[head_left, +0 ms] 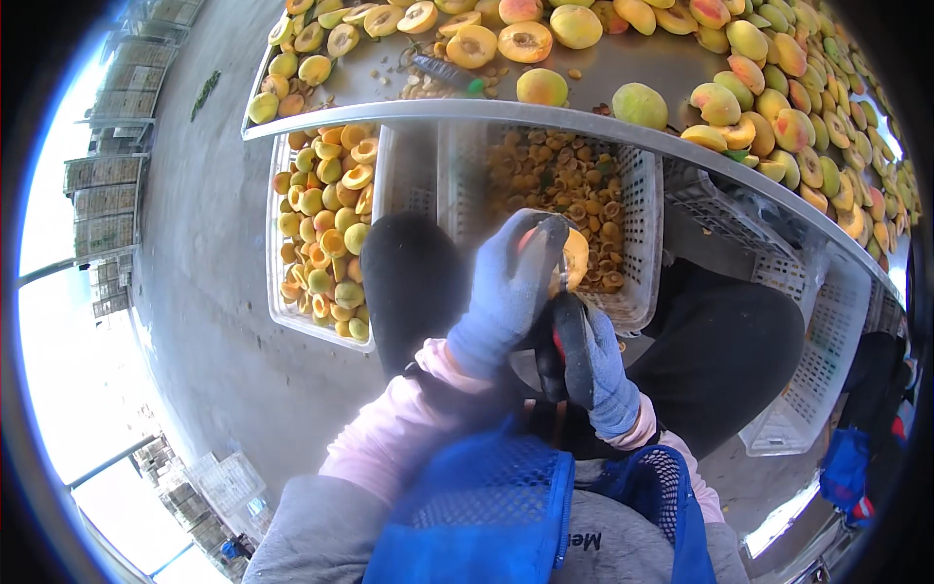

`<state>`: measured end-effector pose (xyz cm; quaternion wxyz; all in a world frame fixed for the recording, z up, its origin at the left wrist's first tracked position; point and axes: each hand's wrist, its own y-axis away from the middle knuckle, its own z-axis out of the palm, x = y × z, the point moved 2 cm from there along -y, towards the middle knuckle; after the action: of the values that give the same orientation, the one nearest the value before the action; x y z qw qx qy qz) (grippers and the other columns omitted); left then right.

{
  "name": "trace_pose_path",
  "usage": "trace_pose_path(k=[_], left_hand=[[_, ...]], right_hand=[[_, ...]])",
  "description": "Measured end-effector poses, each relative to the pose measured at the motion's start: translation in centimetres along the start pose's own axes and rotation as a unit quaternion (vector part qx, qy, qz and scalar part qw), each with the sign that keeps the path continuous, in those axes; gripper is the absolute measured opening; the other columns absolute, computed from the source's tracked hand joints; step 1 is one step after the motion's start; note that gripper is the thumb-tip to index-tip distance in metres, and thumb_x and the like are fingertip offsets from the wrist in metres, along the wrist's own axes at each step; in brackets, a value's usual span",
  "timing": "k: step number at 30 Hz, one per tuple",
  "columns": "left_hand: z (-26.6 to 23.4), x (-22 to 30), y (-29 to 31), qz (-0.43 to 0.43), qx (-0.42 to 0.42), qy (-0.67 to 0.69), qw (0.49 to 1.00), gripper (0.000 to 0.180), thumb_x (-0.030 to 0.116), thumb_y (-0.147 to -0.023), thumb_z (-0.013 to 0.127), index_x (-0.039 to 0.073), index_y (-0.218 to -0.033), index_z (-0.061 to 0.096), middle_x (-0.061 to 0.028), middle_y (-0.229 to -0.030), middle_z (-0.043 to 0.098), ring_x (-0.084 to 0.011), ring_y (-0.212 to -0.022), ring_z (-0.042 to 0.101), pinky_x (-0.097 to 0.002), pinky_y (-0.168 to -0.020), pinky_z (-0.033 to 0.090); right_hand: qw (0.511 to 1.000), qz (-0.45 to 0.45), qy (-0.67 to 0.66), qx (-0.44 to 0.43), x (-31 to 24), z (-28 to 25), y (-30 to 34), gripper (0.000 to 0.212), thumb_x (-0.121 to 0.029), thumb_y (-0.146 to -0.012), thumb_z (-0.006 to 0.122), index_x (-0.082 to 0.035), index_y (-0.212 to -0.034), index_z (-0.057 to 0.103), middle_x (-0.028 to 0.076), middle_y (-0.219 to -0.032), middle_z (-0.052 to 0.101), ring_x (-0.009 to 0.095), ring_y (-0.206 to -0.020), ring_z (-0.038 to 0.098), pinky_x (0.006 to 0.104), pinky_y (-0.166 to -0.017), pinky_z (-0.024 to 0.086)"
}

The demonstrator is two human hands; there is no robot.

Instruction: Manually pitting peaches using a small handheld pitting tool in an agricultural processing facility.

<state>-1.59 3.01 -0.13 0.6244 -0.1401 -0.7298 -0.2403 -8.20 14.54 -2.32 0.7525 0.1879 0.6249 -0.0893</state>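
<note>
A yellow-orange peach is gripped in my left hand, which wears a light blue glove with dark grey fingers. Its cut orange flesh faces right, and the fingers cover the rest. Just below the fruit is my right hand, gloved the same way and closed. A bit of red shows beside its fingers, but what it holds is mostly hidden. Both hands are above a white crate of small brownish-yellow fruit pieces, between my knees.
Ahead, a metal table bears many whole and halved peaches and a dark tool with a green end. A crate of peach halves stands left; white crates stand right. Another person's dark-clothed leg shows far right.
</note>
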Motion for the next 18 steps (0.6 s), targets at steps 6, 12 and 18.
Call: trace_pose_path(k=[6, 12, 18], left_hand=[[-0.6, -1.2, -0.4, 0.017, -0.085, -0.037, 0.996, 0.029, 0.026, -0.094, 0.048, 0.0, -0.1, 0.057, -0.0038, -0.082, 0.059, -0.0088, -0.076, 0.053, -0.0254, -0.07, 0.044], [-0.5, -2.1, -0.7, -0.011, -0.078, 0.064, 0.995, 0.023, 0.019, -0.091, 0.056, -0.001, -0.101, 0.058, -0.0054, -0.08, 0.058, -0.0117, -0.078, 0.055, -0.0267, -0.07, 0.046], [-0.3, -2.3, -0.9, -0.051, -0.001, 0.054, 0.997, 0.027, 0.024, -0.092, 0.055, -0.002, -0.094, 0.061, -0.0046, -0.088, 0.063, -0.0115, -0.078, 0.057, -0.026, -0.072, 0.045]], right_hand=[[0.787, 0.348, -0.486, -0.152, -0.7, 0.4, -0.2, 0.049, -0.048, -0.096, 0.033, -0.006, -0.084, 0.053, 0.001, -0.052, 0.043, 0.009, -0.031, 0.036, 0.0223, -0.027, 0.031], [0.504, 0.309, -0.748, -0.302, 0.4, 0.9, -0.9, 0.049, -0.049, -0.095, 0.036, -0.006, -0.105, 0.057, 0.001, -0.054, 0.042, 0.007, -0.034, 0.035, 0.0179, -0.028, 0.033], [0.592, 0.293, -0.692, -0.292, 1.5, 0.9, -1.0, 0.049, -0.048, -0.096, 0.034, -0.005, -0.107, 0.055, 0.001, -0.055, 0.043, 0.006, -0.033, 0.036, 0.0183, -0.027, 0.032]])
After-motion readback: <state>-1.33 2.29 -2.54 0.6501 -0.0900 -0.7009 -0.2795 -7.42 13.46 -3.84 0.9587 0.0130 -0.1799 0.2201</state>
